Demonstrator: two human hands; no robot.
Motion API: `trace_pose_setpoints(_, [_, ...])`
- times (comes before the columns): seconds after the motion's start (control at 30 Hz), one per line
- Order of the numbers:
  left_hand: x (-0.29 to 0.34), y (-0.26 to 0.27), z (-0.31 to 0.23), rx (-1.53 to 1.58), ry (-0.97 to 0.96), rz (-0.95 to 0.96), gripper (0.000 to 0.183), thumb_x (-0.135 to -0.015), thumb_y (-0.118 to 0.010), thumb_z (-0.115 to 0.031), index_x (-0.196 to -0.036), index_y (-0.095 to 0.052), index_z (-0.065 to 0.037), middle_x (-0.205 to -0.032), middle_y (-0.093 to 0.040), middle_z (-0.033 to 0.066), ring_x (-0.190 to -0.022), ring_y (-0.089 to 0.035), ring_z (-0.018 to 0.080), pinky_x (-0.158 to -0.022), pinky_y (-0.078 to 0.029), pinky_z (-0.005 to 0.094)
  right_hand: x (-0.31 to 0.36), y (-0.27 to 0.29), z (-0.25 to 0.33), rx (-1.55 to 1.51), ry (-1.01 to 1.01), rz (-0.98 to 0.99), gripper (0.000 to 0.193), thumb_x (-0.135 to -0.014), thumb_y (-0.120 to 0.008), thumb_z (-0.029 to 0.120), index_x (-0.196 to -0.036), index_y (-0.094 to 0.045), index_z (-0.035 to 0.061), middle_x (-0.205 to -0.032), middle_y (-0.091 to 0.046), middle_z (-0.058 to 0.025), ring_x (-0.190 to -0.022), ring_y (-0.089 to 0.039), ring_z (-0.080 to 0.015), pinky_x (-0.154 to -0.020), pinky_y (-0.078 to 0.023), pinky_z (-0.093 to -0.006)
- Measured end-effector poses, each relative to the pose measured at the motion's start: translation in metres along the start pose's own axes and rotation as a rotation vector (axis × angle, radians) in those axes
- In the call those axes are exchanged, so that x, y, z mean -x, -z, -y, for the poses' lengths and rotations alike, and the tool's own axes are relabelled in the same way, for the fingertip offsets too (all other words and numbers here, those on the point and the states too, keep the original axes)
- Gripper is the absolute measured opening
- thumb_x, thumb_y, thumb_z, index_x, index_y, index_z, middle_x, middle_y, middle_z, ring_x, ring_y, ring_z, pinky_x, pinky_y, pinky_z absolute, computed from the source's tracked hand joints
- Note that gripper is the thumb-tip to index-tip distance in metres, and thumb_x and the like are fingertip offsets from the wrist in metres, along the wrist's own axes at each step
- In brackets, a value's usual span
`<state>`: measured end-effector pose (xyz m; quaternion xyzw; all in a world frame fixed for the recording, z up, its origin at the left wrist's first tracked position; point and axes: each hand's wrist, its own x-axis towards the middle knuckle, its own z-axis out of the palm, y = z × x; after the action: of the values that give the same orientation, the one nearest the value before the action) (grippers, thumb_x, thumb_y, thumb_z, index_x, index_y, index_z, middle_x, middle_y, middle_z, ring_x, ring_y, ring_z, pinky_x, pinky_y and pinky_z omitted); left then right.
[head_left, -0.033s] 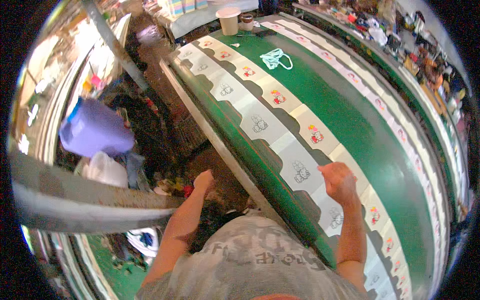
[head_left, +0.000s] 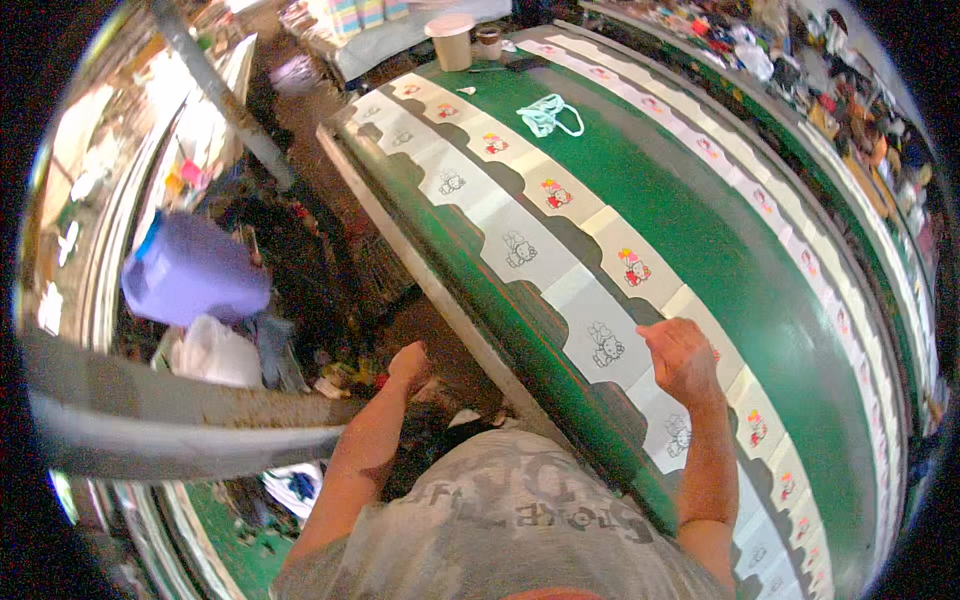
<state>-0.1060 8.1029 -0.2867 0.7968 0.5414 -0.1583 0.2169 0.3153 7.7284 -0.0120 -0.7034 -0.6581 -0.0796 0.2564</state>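
My left hand (head_left: 410, 369) hangs beside the table's near edge with its fingers curled closed; nothing shows in it. Over the table, my right hand (head_left: 682, 359) is loosely fisted, thumb side toward the left, and I see nothing sticking out of it. Whether it touches the surface I cannot tell. Beneath and around it run scalloped fabric pieces in rows: a pale row with grey outline cartoon prints (head_left: 606, 343), and a cream row with coloured cartoon prints (head_left: 634, 266). The right hand partly covers a print in the cream row. They lie flat on the long green printing table (head_left: 690, 240).
A crumpled light-blue cloth (head_left: 543, 116) lies on the green top. At its far end stand a lidded beige tub (head_left: 450, 45) and a small brown-and-white jar (head_left: 488, 43). Left are a purple container (head_left: 195, 268) and a thick metal beam (head_left: 190, 420). Clutter (head_left: 850, 120) lines the far right.
The view has shifted very slightly. Both hands keep nearly the same place and stay closed.
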Motion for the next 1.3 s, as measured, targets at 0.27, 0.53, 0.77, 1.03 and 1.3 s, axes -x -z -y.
trace_pose_setpoints(0.27, [-0.091,0.046,0.034,-0.343,-0.016,0.244,0.065,-0.086,-0.084,-0.03,-0.145,-0.069,-0.006,-0.141,-0.074,0.024,-0.137,-0.07,0.0368,-0.116,-0.057,0.0448,0.015,0.046,-0.017,0.145,-0.247,0.075,0.027,-0.097,-0.067,0.012,-0.12,-0.08,0.0111,-0.105,-0.079,-0.013,-0.102,-0.075,-0.0372,-0.096,-0.058,-0.0533])
trace_pose_setpoints(0.53, [-0.172,0.119,0.023,-0.522,-0.042,0.315,0.069,-0.099,-0.077,-0.042,-0.159,-0.06,-0.012,-0.158,-0.066,0.011,-0.145,-0.062,0.033,-0.117,-0.056,0.042,0.084,0.062,0.013,0.28,-0.67,-0.103,0.017,-0.095,-0.072,0.0,-0.111,-0.078,0.0044,-0.099,-0.077,-0.0165,-0.097,-0.073,-0.0399,-0.088,-0.057,-0.0526])
trace_pose_setpoints(0.77, [-0.291,0.145,0.119,-0.374,0.012,0.388,0.047,-0.1,-0.066,-0.044,-0.135,-0.066,-0.012,-0.126,-0.069,0.0142,-0.111,-0.062,0.0348,-0.094,-0.056,0.0479,0.014,0.008,0.034,0.31,-0.781,-0.106,0.013,-0.098,-0.072,0.008,-0.109,-0.079,0.0074,-0.102,-0.077,-0.0174,-0.1,-0.072,-0.0431,-0.09,-0.057,-0.0554])
trace_pose_setpoints(1.03, [-0.46,0.149,0.244,0.439,0.344,0.707,0.04,-0.102,-0.054,-0.046,-0.108,-0.074,-0.011,-0.09,-0.071,0.0179,-0.071,-0.061,0.0369,-0.068,-0.055,0.0546,-0.208,-0.092,0.039,0.267,-0.629,0.099,0.013,-0.097,-0.075,0.01,-0.109,-0.08,0.0087,-0.098,-0.078,-0.0148,-0.1,-0.074,-0.0397,-0.093,-0.058,-0.0527])
trace_pose_setpoints(1.3, [-0.497,0.111,0.286,0.44,-0.075,0.159,0.037,-0.082,-0.083,-0.037,-0.107,-0.084,-0.009,-0.107,-0.082,0.0162,-0.097,-0.077,0.0383,-0.086,-0.062,0.0499,-0.397,-0.136,0.057,0.206,-0.517,0.275,0.015,-0.097,-0.074,0.005,-0.112,-0.078,0.0064,-0.102,-0.077,-0.0144,-0.099,-0.071,-0.0403,-0.093,-0.055,-0.0533])
